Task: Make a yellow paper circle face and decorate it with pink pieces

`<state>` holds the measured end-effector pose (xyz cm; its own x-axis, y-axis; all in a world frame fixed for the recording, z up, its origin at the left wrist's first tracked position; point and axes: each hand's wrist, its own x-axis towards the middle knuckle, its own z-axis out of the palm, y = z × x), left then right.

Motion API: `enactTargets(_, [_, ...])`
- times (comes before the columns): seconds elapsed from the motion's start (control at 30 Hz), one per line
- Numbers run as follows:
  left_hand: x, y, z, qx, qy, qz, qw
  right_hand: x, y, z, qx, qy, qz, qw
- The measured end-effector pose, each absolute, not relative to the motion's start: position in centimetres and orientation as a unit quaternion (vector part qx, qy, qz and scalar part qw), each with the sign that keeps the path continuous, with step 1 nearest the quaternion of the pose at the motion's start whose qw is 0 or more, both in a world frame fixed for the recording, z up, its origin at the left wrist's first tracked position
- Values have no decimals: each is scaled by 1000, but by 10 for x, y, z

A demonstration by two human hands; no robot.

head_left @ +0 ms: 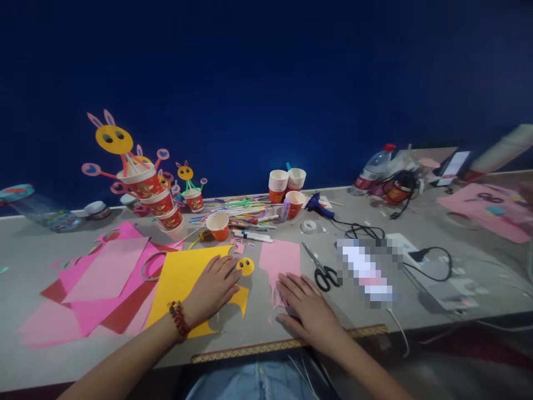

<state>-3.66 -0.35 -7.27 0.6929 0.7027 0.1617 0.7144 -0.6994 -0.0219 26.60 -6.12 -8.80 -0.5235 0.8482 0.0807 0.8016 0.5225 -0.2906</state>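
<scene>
My left hand point(214, 286) lies flat with its fingers spread on a yellow sheet point(177, 272). Just beyond its fingertips is a small yellow paper circle point(245, 266) with two eyes on it. A cut yellow scrap point(240, 300) is beside that hand. My right hand point(306, 305) rests palm down, fingers stretched, over the lower part of a pink sheet point(281, 256) with a ragged cut edge. Black-handled scissors point(320, 271) are to the right of the pink sheet. Neither hand holds anything.
Pink and red sheets point(104, 272) overlap at the left. Behind them stand decorated cups point(156, 203). Straws point(241, 211), an orange cup point(217, 226), stacked cups point(278, 183) and a blue glue gun point(318, 206) lie further back. Cables, a bottle point(375, 169) and a blurred-out device point(368, 272) are right.
</scene>
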Motion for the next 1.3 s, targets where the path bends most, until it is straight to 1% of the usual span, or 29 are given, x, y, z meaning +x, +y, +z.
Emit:
enactTargets(0.17, [-31,-4,-72,-910,-406,-83,24,282,-67,-75,-428,-881,161,123])
enactTargets(0.27, [-17,-9,-66,-927,-365,-90,-6,289,-57,-73,-411,-883,163,157])
enactTargets(0.4, [9,-15,-63,-960,-267,-70,-55,301,-43,-76,-454,-852,108,238])
enactTargets(0.47, [19,-15,-67,-971,-224,-56,-68,307,-40,-77,-490,-826,91,265])
enactTargets(0.57, [29,-14,-74,-976,-198,-47,-76,316,-41,-79,-516,-805,97,276])
enactTargets(0.67, [36,-15,-79,-973,-213,-48,-77,318,-43,-81,-503,-811,105,280])
enactTargets(0.83, [40,-19,-82,-972,-215,-51,-81,327,-39,-81,-541,-780,67,307])
enactTargets(0.93, [35,-21,-84,-968,-232,-55,-82,341,-32,-78,-581,-757,33,297])
enactTargets(1.1, [30,-23,-86,-962,-256,-58,-77,356,-13,-73,-614,-751,6,241])
enactTargets(1.3, [32,-27,-83,-961,-259,-59,-76,310,17,-59,-558,-797,91,211])
